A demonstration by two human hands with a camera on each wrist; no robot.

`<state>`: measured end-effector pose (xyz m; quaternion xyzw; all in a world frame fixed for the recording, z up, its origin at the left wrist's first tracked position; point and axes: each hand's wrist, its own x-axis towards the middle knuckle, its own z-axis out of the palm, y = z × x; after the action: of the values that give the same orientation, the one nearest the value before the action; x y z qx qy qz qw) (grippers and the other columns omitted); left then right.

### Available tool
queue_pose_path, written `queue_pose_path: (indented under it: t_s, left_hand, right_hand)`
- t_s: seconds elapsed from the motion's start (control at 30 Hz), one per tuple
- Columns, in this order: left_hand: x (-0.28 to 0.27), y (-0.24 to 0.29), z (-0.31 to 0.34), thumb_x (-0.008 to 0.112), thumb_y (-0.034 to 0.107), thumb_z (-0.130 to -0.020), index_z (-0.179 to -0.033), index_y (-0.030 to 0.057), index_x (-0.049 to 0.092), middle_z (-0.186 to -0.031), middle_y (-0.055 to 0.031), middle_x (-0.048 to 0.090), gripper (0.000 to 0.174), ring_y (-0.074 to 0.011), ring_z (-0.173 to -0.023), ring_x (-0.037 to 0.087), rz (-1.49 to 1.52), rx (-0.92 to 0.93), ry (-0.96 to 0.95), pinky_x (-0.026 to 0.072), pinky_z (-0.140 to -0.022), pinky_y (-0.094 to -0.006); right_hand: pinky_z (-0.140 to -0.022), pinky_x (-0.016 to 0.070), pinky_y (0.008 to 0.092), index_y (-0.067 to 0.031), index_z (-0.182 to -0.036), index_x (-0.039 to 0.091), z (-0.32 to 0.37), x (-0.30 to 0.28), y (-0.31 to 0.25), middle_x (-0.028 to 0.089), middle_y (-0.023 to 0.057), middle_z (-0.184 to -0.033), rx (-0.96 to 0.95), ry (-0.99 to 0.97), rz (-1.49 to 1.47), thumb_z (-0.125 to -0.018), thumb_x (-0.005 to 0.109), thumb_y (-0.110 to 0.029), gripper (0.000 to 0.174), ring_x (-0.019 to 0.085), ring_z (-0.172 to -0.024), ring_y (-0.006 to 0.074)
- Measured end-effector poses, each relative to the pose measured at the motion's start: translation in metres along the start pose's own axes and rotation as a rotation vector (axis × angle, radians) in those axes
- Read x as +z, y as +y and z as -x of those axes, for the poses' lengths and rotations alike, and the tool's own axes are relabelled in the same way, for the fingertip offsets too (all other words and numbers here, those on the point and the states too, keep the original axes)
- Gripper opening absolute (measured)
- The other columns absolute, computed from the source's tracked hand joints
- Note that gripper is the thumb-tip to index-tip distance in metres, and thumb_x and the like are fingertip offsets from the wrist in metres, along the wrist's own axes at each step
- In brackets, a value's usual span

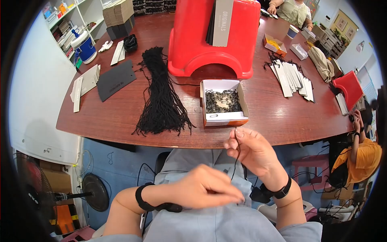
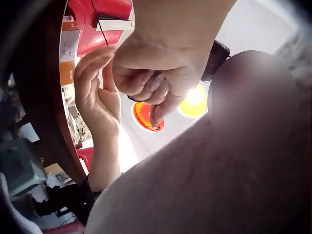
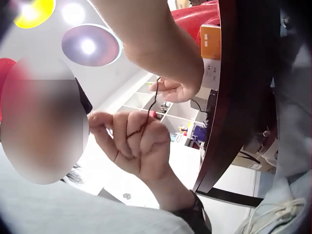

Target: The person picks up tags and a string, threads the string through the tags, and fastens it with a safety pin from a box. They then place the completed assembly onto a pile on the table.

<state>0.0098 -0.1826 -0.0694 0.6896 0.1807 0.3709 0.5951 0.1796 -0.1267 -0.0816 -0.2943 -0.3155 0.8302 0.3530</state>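
My right hand (image 1: pixel 258 153) pinches one end of a thin black cord (image 1: pixel 236 161) between thumb and forefinger, just in front of the table edge. From there the cord hangs down behind my left hand (image 1: pixel 209 187), held lower over my lap. In the right wrist view the cord (image 3: pixel 153 102) runs to the curled fingers of the left hand (image 3: pixel 141 141), which grip it. Beyond the right hand stands an open white-and-orange box (image 1: pixel 224 121) with many small dark pins (image 1: pixel 215 101) inside. A bundle of black cords (image 1: pixel 161 97) lies left of the box.
A red plastic stool (image 1: pixel 213 56) stands behind the box, with a grey "ORIGINALS" tag (image 1: pixel 222 24) on it. Dark and pale tags (image 1: pixel 117 80) lie at the left, and pale corded tags (image 1: pixel 292 78) at the right. Other people sit at the far right (image 1: pixel 358 157) and back.
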Motion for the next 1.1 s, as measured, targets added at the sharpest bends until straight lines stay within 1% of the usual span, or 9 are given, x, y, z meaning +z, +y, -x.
queue_pose_path:
  t_s: [0.07, 0.13, 0.23, 0.47, 0.57, 0.8, 0.97, 1.03, 1.1]
  left_hand:
    - [-0.007, -0.012, 0.003, 0.058, 0.008, -0.076, -0.085, 0.0020, 0.063, -0.074, -0.0012, 0.054, 0.011, -0.0057, -0.059, 0.046, 0.134, -0.062, 0.214, 0.0361, -0.049, -0.0196]
    - [-0.011, -0.010, -0.002, 0.057, 0.010, -0.078, -0.092, 0.0000, 0.060, -0.077, -0.0008, 0.054, 0.018, -0.0055, -0.060, 0.047, 0.435, -0.286, 0.436, 0.0339, -0.046, -0.0172]
    - [-0.015, -0.023, -0.004, 0.054, 0.012, -0.080, -0.101, -0.0023, 0.054, -0.080, -0.0026, 0.055, 0.026, -0.0056, -0.060, 0.048, 0.678, -0.368, 0.573, 0.0303, -0.043, -0.0154]
    - [-0.018, -0.015, -0.013, 0.053, 0.014, -0.081, -0.107, -0.0034, 0.050, -0.082, -0.0046, 0.056, 0.032, -0.0055, -0.057, 0.049, 0.771, -0.384, 0.514, 0.0281, -0.040, -0.0144]
    - [-0.016, -0.012, -0.019, 0.051, 0.010, -0.081, -0.100, -0.0039, 0.054, -0.085, -0.0067, 0.057, 0.024, -0.0083, -0.049, 0.045, 0.785, -0.388, 0.482, 0.0303, -0.039, -0.0163]
    - [-0.019, -0.008, -0.027, 0.053, 0.012, -0.081, -0.104, -0.0055, 0.051, -0.075, -0.0038, 0.057, 0.029, -0.0022, -0.043, 0.039, 0.706, -0.441, 0.451, 0.0281, -0.037, -0.0144]
    - [-0.018, -0.009, -0.026, 0.052, 0.011, -0.081, -0.098, -0.0049, 0.054, -0.072, -0.0029, 0.057, 0.024, -0.0019, -0.043, 0.037, 0.734, -0.439, 0.400, 0.0280, -0.038, -0.0145]
    - [-0.015, -0.012, -0.029, 0.049, 0.006, -0.081, -0.092, -0.0068, 0.055, -0.088, -0.0079, 0.058, 0.018, -0.0007, -0.040, 0.034, 0.816, -0.404, 0.460, 0.0263, -0.036, -0.0129]
    - [-0.017, -0.015, -0.029, 0.050, 0.006, -0.080, -0.093, -0.0069, 0.054, -0.087, -0.0077, 0.058, 0.019, -0.0010, -0.041, 0.035, 0.848, -0.379, 0.459, 0.0271, -0.037, -0.0130]
  right_hand:
    - [-0.066, 0.0446, 0.0229, -0.0017, -0.089, 0.055, 0.001, 0.002, -0.006, 0.059, 0.0065, -0.079, -0.033, 0.025, 0.046, -0.083, 0.050, -0.021, 0.021, 0.055, -0.072, 0.0120]
    - [-0.065, 0.0448, 0.0232, -0.0007, -0.089, 0.056, 0.001, 0.003, -0.010, 0.059, 0.0059, -0.076, -0.021, 0.033, 0.101, -0.083, 0.050, -0.021, 0.022, 0.055, -0.068, 0.0118]
    - [-0.064, 0.0453, 0.0229, 0.0011, -0.091, 0.056, 0.003, 0.008, -0.017, 0.060, 0.0069, -0.076, -0.072, 0.018, 0.169, -0.083, 0.049, -0.021, 0.024, 0.056, -0.068, 0.0118]
    - [-0.058, 0.0461, 0.0214, 0.0045, -0.083, 0.058, 0.012, 0.017, -0.016, 0.060, 0.0068, -0.075, -0.094, -0.008, 0.522, -0.084, 0.049, -0.016, 0.022, 0.057, -0.065, 0.0109]
    - [-0.057, 0.0461, 0.0213, 0.0041, -0.082, 0.059, 0.013, 0.015, -0.012, 0.060, 0.0055, -0.068, -0.134, -0.032, 0.633, -0.084, 0.050, -0.014, 0.021, 0.056, -0.063, 0.0095]
    - [-0.052, 0.0412, 0.0194, 0.0014, -0.076, 0.061, 0.016, 0.010, -0.008, 0.061, 0.0043, -0.062, -0.306, -0.004, 0.969, -0.083, 0.050, -0.011, 0.018, 0.052, -0.055, 0.0049]
    - [-0.050, 0.0397, 0.0200, 0.0002, -0.075, 0.062, 0.015, 0.004, 0.001, 0.061, 0.0043, -0.060, -0.266, 0.053, 0.964, -0.081, 0.052, -0.011, 0.016, 0.050, -0.054, 0.0040]
    - [-0.049, 0.0396, 0.0201, -0.0001, -0.076, 0.062, 0.016, 0.003, 0.002, 0.061, 0.0047, -0.060, -0.287, 0.029, 0.984, -0.081, 0.052, -0.011, 0.015, 0.050, -0.053, 0.0040]
    - [-0.050, 0.0399, 0.0204, -0.0014, -0.078, 0.063, 0.016, 0.002, 0.003, 0.061, 0.0048, -0.061, -0.287, 0.006, 0.963, -0.080, 0.053, -0.011, 0.014, 0.050, -0.053, 0.0040]
